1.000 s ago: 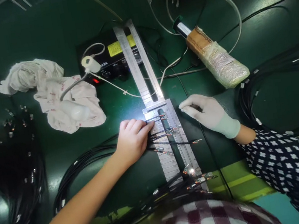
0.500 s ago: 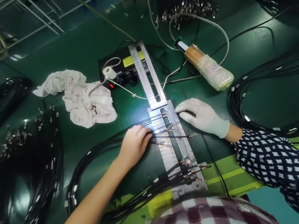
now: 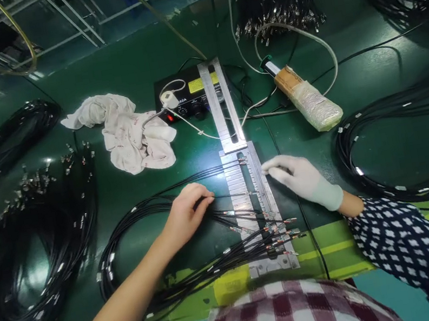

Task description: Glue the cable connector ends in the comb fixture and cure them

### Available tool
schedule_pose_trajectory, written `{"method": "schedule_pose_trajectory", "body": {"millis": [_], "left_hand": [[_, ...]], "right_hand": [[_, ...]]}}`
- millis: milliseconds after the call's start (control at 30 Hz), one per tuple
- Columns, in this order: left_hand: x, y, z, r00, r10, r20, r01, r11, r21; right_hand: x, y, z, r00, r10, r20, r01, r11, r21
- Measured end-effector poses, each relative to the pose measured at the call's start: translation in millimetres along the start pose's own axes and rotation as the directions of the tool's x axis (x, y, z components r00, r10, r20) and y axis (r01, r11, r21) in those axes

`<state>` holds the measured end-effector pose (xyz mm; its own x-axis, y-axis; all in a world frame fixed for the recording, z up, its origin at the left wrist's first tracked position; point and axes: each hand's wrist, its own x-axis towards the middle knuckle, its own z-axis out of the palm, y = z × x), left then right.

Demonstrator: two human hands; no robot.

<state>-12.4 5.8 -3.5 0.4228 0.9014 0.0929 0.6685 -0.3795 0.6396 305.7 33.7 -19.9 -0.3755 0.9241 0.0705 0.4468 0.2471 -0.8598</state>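
Left grip (image 3: 186,212) shifted back from jig (image 3: 237,183), cable (image 3: 223,197) pinched inside.

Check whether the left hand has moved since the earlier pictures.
Yes: against the slotted metal plate, the left hand has shifted left, off its edge, and toward its near end.

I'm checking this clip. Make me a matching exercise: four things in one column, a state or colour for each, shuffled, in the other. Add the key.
Things:
1. Left hand
2. Right hand
3. Cloth
4. Box

States:
A. Black, with a yellow label
B. Bare, fingertips at a cable
C. Lying crumpled on the table
D. In a white glove

Pairs: 1-B, 2-D, 3-C, 4-A
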Motion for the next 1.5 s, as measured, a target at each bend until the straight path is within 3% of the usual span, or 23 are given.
{"method": "schedule_pose_trajectory", "body": {"millis": [100,167,300,433,533,633,867,1067,1300,1500], "left_hand": [[15,-3,15,0.998,0.059,-0.002,-0.057,0.966,0.253],[22,-3,24,0.996,0.088,0.023,-0.090,0.941,0.325],[27,-3,32,0.985,0.171,0.036,-0.175,0.951,0.255],[29,-5,29,0.972,0.231,-0.046,-0.223,0.965,0.138],[34,-11,26,0.957,0.275,-0.091,-0.245,0.936,0.252],[39,-17,23,0.958,0.281,-0.064,-0.234,0.889,0.394],[48,-23,14,0.961,0.273,-0.036,-0.257,0.937,0.239],[47,-26,11,0.935,0.355,-0.009,-0.334,0.887,0.319],[39,-21,16,0.967,0.250,0.040,-0.253,0.947,0.198],[41,-29,22,0.943,0.332,0.017,-0.311,0.866,0.391]], "right_hand": [[13,8,-4,0.996,0.053,-0.070,-0.053,0.999,-0.009],[15,11,-3,0.996,0.059,-0.066,-0.060,0.998,-0.022],[12,12,-2,0.998,0.052,-0.045,-0.054,0.997,-0.054],[12,10,-3,0.998,0.062,-0.030,-0.064,0.995,-0.073],[14,7,-4,0.997,0.075,-0.014,-0.076,0.994,-0.074],[15,5,-4,0.997,0.078,-0.007,-0.078,0.994,-0.072],[14,7,-4,0.998,0.059,-0.005,-0.060,0.995,-0.080],[14,7,-5,0.999,0.048,0.003,-0.048,0.996,-0.076],[14,7,-4,0.999,0.049,0.004,-0.048,0.996,-0.076],[15,8,-4,0.999,0.038,0.010,-0.037,0.996,-0.080]]}}
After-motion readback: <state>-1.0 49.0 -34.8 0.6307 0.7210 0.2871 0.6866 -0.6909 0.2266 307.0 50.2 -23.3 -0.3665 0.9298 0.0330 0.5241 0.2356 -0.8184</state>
